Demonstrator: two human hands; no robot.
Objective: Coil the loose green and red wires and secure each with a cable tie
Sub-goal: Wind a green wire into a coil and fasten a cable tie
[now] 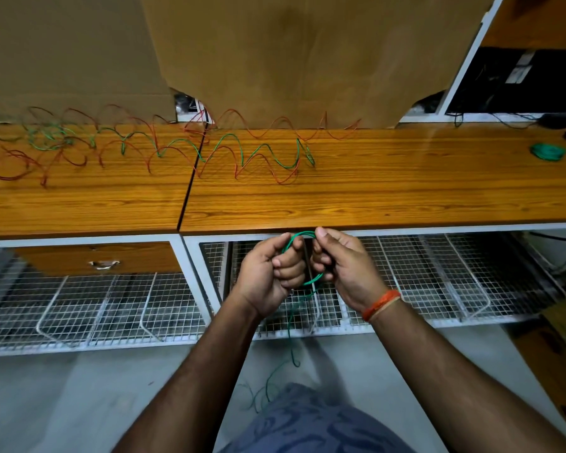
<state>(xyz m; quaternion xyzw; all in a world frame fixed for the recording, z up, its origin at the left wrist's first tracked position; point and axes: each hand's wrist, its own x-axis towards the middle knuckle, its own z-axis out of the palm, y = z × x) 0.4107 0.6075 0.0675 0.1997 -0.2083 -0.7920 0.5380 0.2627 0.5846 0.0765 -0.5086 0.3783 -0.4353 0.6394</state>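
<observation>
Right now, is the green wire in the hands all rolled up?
Partly. Both hands hold a green wire loop; its tail hangs loose toward the floor.

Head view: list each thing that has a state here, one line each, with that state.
left hand: fingers curled, gripping the green loop
right hand: pinching the same loop
green loop: partly coiled between the hands, its tail hanging to the floor
loose wires: red and green, uncoiled, sprawled on the table
green coil: already wound, lying at the table's right end
drawer: closed
</observation>
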